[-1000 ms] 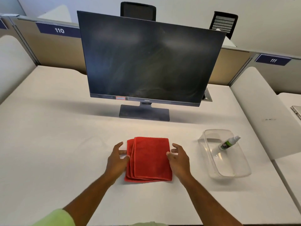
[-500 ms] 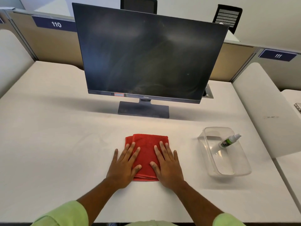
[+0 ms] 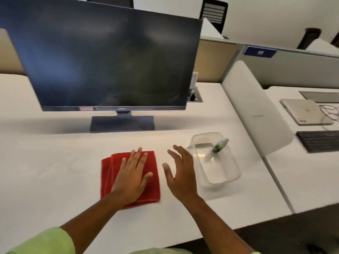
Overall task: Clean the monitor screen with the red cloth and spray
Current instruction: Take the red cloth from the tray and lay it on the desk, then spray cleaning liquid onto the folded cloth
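Note:
A folded red cloth [image 3: 108, 173] lies on the white desk in front of the dark monitor [image 3: 110, 59], whose screen shows faint smears. My left hand [image 3: 133, 175] rests flat on the cloth with straight fingers. My right hand [image 3: 180, 171] hovers open just right of the cloth, fingers spread, between it and a clear plastic tub [image 3: 231, 177]. A small white spray bottle with a green label [image 3: 219, 146] leans inside that tub, nozzle up and to the right.
The monitor stand [image 3: 122, 123] sits behind the cloth. A white divider [image 3: 256, 107] separates the neighbouring desk, where a closed laptop [image 3: 304, 111], cables and a black keyboard [image 3: 320, 141] lie. Partition panels and office chairs stand behind.
My right hand has lifted off the cloth and moved right toward the tub. My left hand stays flat on the cloth. The view has swung to the right.

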